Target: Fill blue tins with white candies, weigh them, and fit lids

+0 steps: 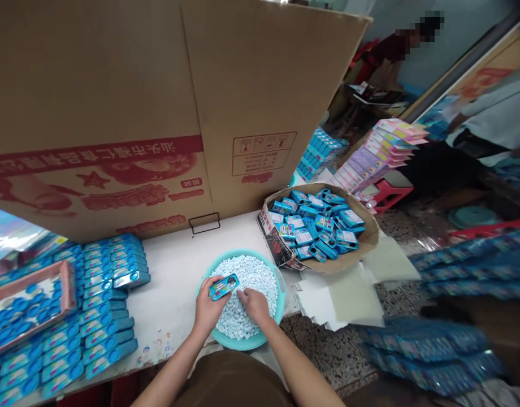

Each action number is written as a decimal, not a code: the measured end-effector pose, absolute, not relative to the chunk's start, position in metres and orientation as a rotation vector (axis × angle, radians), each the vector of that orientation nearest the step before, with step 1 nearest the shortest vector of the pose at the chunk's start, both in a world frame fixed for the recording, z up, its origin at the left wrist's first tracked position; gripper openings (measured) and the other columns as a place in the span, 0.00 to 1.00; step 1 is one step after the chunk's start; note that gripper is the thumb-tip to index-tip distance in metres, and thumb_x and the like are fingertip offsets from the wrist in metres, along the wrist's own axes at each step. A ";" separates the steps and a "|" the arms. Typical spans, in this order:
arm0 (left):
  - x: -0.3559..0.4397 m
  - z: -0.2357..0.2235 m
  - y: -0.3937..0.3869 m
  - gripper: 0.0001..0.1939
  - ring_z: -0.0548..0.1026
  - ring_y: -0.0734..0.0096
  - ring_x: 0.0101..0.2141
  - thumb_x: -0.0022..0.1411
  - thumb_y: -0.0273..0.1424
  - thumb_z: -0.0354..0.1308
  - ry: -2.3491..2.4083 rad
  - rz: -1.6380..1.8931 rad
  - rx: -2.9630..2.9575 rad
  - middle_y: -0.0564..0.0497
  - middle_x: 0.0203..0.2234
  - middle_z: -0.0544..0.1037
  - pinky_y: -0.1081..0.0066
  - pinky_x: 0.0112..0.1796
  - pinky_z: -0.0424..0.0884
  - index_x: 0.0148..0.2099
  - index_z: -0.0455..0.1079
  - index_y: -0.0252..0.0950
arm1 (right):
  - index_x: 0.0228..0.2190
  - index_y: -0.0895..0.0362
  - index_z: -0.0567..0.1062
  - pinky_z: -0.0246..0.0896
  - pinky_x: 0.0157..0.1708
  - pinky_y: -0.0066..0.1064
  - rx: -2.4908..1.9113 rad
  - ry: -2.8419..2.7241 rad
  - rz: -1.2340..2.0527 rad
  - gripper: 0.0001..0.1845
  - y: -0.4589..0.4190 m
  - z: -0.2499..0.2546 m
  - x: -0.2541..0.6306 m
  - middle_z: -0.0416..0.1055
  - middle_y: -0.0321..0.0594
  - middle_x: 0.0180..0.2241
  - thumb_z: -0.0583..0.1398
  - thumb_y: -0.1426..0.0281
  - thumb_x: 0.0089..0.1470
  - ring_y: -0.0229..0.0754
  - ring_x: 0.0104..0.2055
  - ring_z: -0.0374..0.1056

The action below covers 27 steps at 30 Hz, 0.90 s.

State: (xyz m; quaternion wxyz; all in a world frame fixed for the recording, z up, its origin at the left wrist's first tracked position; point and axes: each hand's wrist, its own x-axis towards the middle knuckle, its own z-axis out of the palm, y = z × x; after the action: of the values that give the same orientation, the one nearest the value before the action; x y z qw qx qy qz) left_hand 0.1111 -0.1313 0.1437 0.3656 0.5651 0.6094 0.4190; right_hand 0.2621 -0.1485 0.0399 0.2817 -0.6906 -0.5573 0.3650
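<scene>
My left hand (211, 308) grips a small blue tin (224, 286) with a printed label and a dark round opening at its right end. It holds the tin above a turquoise basin (280, 288) filled with small pale candies (243, 325). Just right of the tin, my right hand (255, 306) is closed over the candies, thumb and fingers together close to the round opening. What lies inside those fingers is hidden.
A cardboard box (372, 243) heaped with blue tins stands to the right behind the basin. Rows of stacked blue tins (111, 316) and a pink tray (69, 288) of blue caps fill the left. A big carton (158, 85) walls off the back. A person (387, 51) is at far right.
</scene>
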 end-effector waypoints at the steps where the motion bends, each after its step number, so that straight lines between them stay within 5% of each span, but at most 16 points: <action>1: 0.111 0.144 -0.130 0.16 0.73 0.62 0.40 0.45 0.31 0.64 1.554 1.071 1.467 0.50 0.36 0.74 0.61 0.43 0.69 0.40 0.70 0.39 | 0.14 0.54 0.61 0.49 0.22 0.27 -1.815 -1.304 1.074 0.25 -0.146 0.044 0.260 0.58 0.32 0.14 0.55 0.51 0.50 0.37 0.20 0.58; 4: 0.108 0.144 -0.129 0.16 0.73 0.61 0.40 0.45 0.31 0.64 1.541 1.047 1.493 0.50 0.36 0.74 0.61 0.43 0.69 0.40 0.70 0.39 | 0.16 0.54 0.62 0.45 0.15 0.25 -1.593 -0.618 1.431 0.25 -0.137 0.064 0.255 0.57 0.30 0.13 0.54 0.47 0.48 0.34 0.15 0.53; 8: 0.103 0.142 -0.133 0.15 0.73 0.61 0.39 0.44 0.29 0.63 1.514 1.015 1.554 0.50 0.35 0.74 0.61 0.42 0.69 0.39 0.71 0.40 | 0.22 0.55 0.63 0.38 0.12 0.22 -1.136 -0.061 1.690 0.18 -0.124 0.101 0.256 0.60 0.30 0.16 0.55 0.53 0.49 0.32 0.14 0.52; 14: 0.102 0.144 -0.143 0.16 0.73 0.62 0.39 0.43 0.24 0.61 1.481 0.974 1.631 0.52 0.34 0.74 0.62 0.43 0.67 0.38 0.71 0.41 | 0.20 0.54 0.60 0.45 0.12 0.22 -0.976 -0.033 1.498 0.13 -0.115 0.147 0.252 0.61 0.30 0.18 0.55 0.61 0.51 0.32 0.17 0.55; 21: 0.107 0.148 -0.149 0.18 0.71 0.61 0.40 0.43 0.21 0.59 1.411 0.929 1.712 0.52 0.35 0.75 0.62 0.43 0.65 0.39 0.71 0.42 | 0.22 0.54 0.61 0.61 0.24 0.28 -1.024 -0.090 1.280 0.17 -0.125 0.173 0.228 0.62 0.29 0.17 0.56 0.55 0.50 0.34 0.20 0.62; 27: 0.106 0.142 -0.153 0.20 0.71 0.61 0.42 0.43 0.21 0.60 1.383 0.945 1.665 0.52 0.36 0.74 0.61 0.45 0.65 0.40 0.71 0.42 | 0.20 0.54 0.59 0.60 0.28 0.29 -1.085 -0.227 1.199 0.20 -0.131 0.177 0.219 0.62 0.29 0.16 0.55 0.53 0.50 0.34 0.22 0.62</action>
State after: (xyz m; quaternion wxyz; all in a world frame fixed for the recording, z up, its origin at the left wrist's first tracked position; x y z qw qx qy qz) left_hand 0.1060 -0.1531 0.1425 0.3802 0.6520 0.5417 0.3701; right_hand 0.2193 -0.1315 0.1774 0.6850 -0.4841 -0.1013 0.5349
